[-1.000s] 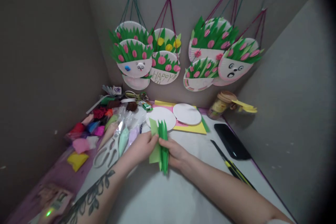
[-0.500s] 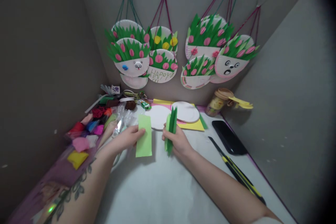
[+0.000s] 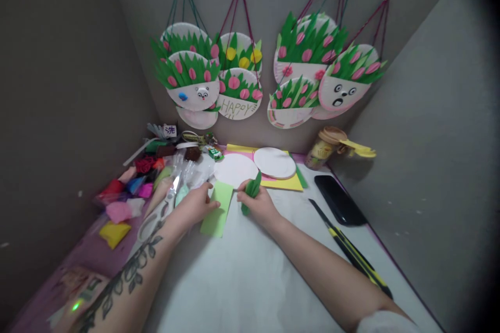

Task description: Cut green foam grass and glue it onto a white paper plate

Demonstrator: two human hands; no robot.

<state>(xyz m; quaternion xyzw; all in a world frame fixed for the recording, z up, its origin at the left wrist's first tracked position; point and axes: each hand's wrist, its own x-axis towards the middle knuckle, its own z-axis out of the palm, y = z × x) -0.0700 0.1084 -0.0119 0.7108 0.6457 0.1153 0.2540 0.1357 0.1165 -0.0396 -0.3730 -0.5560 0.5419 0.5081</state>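
Watching through the head camera. Left hand (image 3: pixel 197 205) over the left edge of the light green strip (image 3: pixel 213 223); thumb and forefinger parted, thumb across the strip's face. I can't tell whether it presses or only hovers. Strip is a plain, straight-sided rectangle, pale lime, slanted with its far end to the right. That end overlaps the near edge of the left disc (image 3: pixel 236 169) in my view; the rest shows against the white surface (image 3: pixel 234 281).

Right hand (image 3: pixel 258 207) closed around the dark bundle (image 3: pixel 254 186), just right of the strip and near the same disc. Bundle is deep green, leaf-like, pointed at the top, tipped up and to the right; a short lower end shows beneath the thumb. I can't count its layers, as the fingers cover the middle.

Scissors (image 3: pixel 156 223) beside the left forearm. Tool (image 3: pixel 351 252), black and yellow, lies right of the other forearm, phone (image 3: pixel 339 200) beyond it. Plates (image 3: pixel 193 96) with green paper blades hang on the wall behind.
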